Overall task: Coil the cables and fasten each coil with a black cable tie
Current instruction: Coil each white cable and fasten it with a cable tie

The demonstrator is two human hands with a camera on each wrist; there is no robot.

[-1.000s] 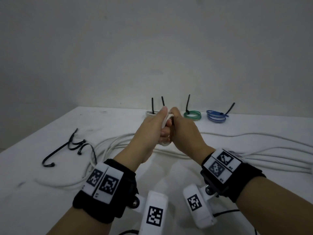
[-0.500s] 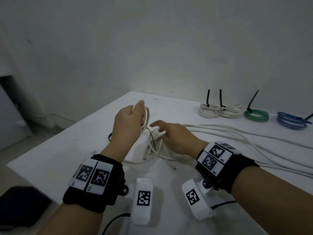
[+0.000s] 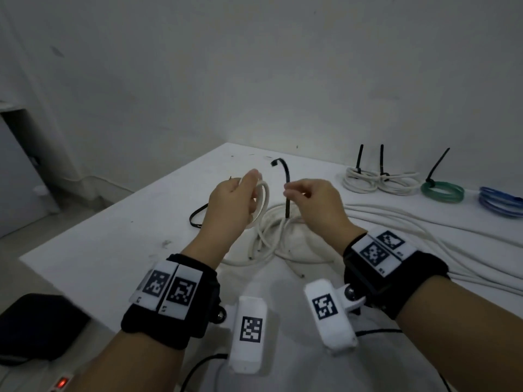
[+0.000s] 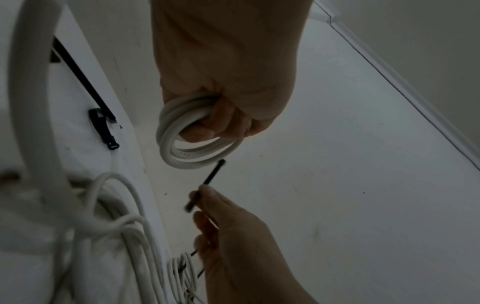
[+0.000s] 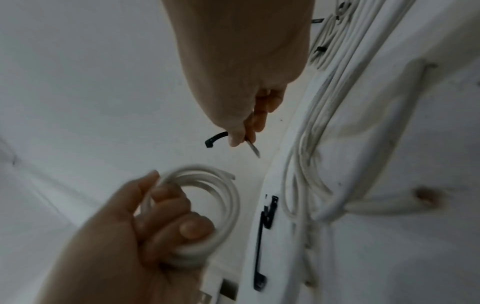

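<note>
My left hand (image 3: 249, 190) grips a small white cable coil (image 3: 263, 198) upright above the table; in the left wrist view the fingers (image 4: 221, 117) curl through the coil (image 4: 182, 156). My right hand (image 3: 294, 190) pinches a black cable tie (image 3: 287, 179) between thumb and fingers, head end arching up, tail pointing down. The tie (image 4: 213, 174) stands just right of the coil and does not touch it. In the right wrist view the tie (image 5: 215, 138) sticks out both sides of the pinch, and the coil (image 5: 223, 197) is below.
Loose white cables (image 3: 396, 222) sprawl over the white table (image 3: 113, 250). Two tied white coils (image 3: 379, 181), a green coil (image 3: 441, 190) and a blue coil (image 3: 501, 199) lie at the back right. A spare black tie (image 3: 196, 215) lies left of my hands. The table's left edge is near.
My hands parted from the coil they held together. The left kept the coil; the right reached down to the table and now holds a black tie raised beside it.
</note>
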